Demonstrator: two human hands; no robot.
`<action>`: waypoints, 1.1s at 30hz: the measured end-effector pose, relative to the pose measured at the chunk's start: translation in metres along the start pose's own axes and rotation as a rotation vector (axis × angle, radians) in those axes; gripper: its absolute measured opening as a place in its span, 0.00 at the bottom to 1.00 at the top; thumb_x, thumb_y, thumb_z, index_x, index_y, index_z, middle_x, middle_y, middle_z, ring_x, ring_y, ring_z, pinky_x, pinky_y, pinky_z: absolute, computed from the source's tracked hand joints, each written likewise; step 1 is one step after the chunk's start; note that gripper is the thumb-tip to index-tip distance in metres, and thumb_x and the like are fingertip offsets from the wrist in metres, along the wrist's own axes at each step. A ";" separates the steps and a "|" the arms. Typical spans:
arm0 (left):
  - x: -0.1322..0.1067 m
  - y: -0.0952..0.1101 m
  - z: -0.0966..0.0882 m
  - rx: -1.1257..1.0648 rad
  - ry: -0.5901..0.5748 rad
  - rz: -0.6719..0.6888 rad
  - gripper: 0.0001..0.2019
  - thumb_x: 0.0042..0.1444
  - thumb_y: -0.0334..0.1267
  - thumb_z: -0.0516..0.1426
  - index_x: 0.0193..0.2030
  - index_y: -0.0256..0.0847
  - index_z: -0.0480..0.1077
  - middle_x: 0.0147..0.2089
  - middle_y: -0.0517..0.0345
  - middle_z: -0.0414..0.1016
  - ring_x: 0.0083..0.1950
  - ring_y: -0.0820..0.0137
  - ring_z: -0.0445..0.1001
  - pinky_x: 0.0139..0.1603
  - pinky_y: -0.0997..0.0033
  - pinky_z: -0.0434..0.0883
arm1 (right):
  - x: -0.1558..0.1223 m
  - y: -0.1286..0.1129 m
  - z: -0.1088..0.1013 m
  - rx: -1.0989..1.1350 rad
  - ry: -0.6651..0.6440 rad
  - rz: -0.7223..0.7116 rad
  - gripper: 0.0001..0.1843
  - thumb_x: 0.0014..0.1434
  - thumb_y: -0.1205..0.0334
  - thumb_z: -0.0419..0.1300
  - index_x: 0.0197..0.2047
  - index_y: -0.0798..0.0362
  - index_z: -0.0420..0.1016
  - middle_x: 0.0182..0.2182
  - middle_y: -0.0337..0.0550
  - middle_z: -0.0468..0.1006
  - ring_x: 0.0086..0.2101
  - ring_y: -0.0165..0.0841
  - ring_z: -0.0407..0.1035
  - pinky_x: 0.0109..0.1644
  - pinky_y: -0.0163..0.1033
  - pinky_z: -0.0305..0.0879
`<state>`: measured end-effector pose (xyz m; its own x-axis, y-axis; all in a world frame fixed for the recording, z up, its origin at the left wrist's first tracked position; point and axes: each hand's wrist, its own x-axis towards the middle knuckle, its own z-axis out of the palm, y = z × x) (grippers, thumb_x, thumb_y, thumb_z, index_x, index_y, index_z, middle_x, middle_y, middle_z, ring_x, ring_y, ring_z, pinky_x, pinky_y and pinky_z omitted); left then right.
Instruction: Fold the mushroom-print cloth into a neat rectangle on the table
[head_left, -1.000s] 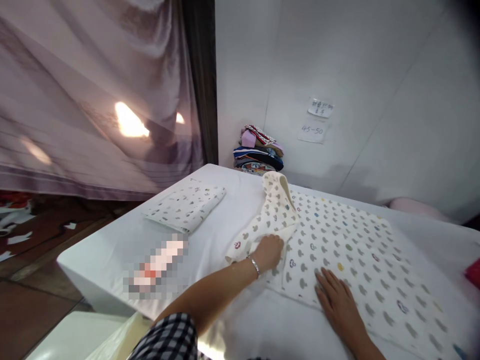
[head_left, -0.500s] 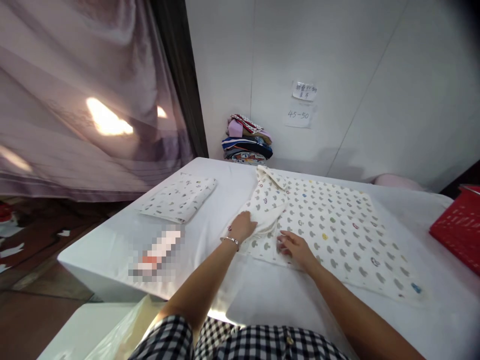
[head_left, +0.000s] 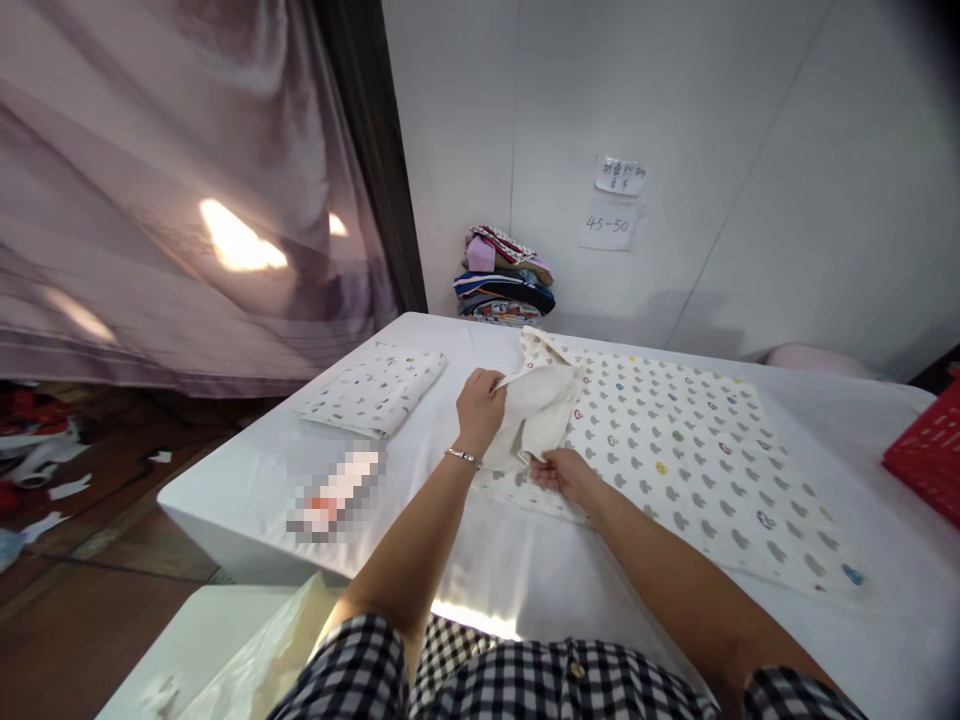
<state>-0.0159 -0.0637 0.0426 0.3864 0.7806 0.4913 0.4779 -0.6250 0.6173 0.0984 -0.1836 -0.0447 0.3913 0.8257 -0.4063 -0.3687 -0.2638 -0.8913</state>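
Observation:
A cream cloth printed with small coloured shapes lies spread across the white table. Its left end is turned over, showing the plain underside. My left hand is raised above the table and pinches the upper edge of that turned flap. My right hand grips the flap's lower edge close to the table top. Both hands are closed on the fabric.
A folded cloth of similar print rests on the table's left side. A pile of colourful folded clothes sits at the wall. A red basket stands at the right edge. A purple curtain hangs left.
My left hand has risen off the table, lifting the flap's edge. My right hand slid left from flat on the cloth and closed on the flap.

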 end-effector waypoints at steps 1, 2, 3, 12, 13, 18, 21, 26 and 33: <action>0.000 0.001 -0.001 0.010 -0.008 0.024 0.09 0.55 0.30 0.51 0.40 0.43 0.70 0.42 0.58 0.70 0.46 0.69 0.68 0.45 0.73 0.64 | -0.004 -0.001 0.001 0.005 0.018 0.005 0.06 0.56 0.66 0.53 0.28 0.56 0.65 0.20 0.45 0.74 0.20 0.31 0.70 0.20 0.33 0.66; -0.001 0.001 -0.001 0.017 -0.021 0.039 0.09 0.55 0.30 0.52 0.40 0.43 0.70 0.42 0.58 0.70 0.46 0.69 0.68 0.46 0.73 0.64 | -0.009 -0.004 0.003 0.006 0.036 0.002 0.05 0.56 0.67 0.54 0.29 0.56 0.65 0.20 0.44 0.74 0.20 0.30 0.70 0.20 0.31 0.65; -0.004 0.001 0.000 0.017 -0.036 0.047 0.09 0.55 0.29 0.52 0.40 0.43 0.70 0.41 0.58 0.71 0.46 0.70 0.68 0.46 0.73 0.64 | -0.015 -0.007 0.004 0.002 0.051 -0.019 0.04 0.55 0.66 0.55 0.29 0.55 0.65 0.21 0.43 0.75 0.20 0.29 0.70 0.20 0.30 0.64; -0.048 0.017 0.015 -0.098 -0.245 0.110 0.07 0.58 0.36 0.53 0.36 0.44 0.74 0.36 0.59 0.73 0.42 0.71 0.69 0.44 0.73 0.65 | -0.047 -0.025 0.012 -0.111 -0.006 -0.229 0.12 0.46 0.55 0.64 0.28 0.54 0.69 0.23 0.39 0.74 0.24 0.29 0.70 0.20 0.29 0.60; -0.050 0.019 0.013 -0.094 -0.250 0.124 0.08 0.58 0.36 0.53 0.37 0.44 0.74 0.35 0.59 0.73 0.42 0.71 0.69 0.44 0.73 0.65 | -0.048 -0.025 0.013 -0.108 -0.014 -0.243 0.13 0.45 0.54 0.64 0.28 0.54 0.70 0.24 0.39 0.74 0.25 0.29 0.70 0.20 0.29 0.60; -0.052 0.023 0.000 -0.067 -0.210 0.210 0.12 0.59 0.33 0.51 0.45 0.46 0.73 0.42 0.58 0.73 0.46 0.69 0.69 0.47 0.71 0.65 | -0.054 -0.030 0.021 -0.045 -0.118 -0.285 0.14 0.45 0.52 0.64 0.30 0.54 0.72 0.26 0.40 0.76 0.25 0.29 0.70 0.22 0.29 0.59; -0.056 0.020 -0.003 -0.087 -0.286 0.257 0.14 0.58 0.30 0.50 0.46 0.46 0.72 0.44 0.59 0.73 0.46 0.71 0.69 0.47 0.72 0.66 | -0.056 -0.032 0.023 0.007 -0.129 -0.283 0.14 0.45 0.54 0.65 0.31 0.54 0.72 0.25 0.38 0.75 0.24 0.28 0.69 0.23 0.30 0.59; -0.072 0.015 -0.003 -0.122 -0.346 0.223 0.15 0.60 0.32 0.48 0.49 0.44 0.71 0.46 0.57 0.73 0.48 0.70 0.69 0.49 0.71 0.66 | -0.056 -0.030 0.021 0.061 -0.128 -0.277 0.14 0.44 0.55 0.66 0.32 0.55 0.72 0.25 0.37 0.75 0.25 0.27 0.69 0.24 0.30 0.59; -0.081 0.014 -0.009 -0.011 -0.333 0.263 0.15 0.61 0.33 0.46 0.50 0.43 0.69 0.46 0.55 0.73 0.49 0.68 0.68 0.50 0.69 0.65 | -0.060 -0.029 0.022 0.094 -0.065 -0.298 0.13 0.43 0.57 0.67 0.28 0.54 0.70 0.22 0.35 0.72 0.25 0.28 0.68 0.24 0.30 0.58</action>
<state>-0.0477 -0.1360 0.0168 0.7283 0.5501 0.4086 0.3219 -0.8010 0.5047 0.0668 -0.2141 0.0098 0.4401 0.8907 -0.1137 -0.3239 0.0394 -0.9453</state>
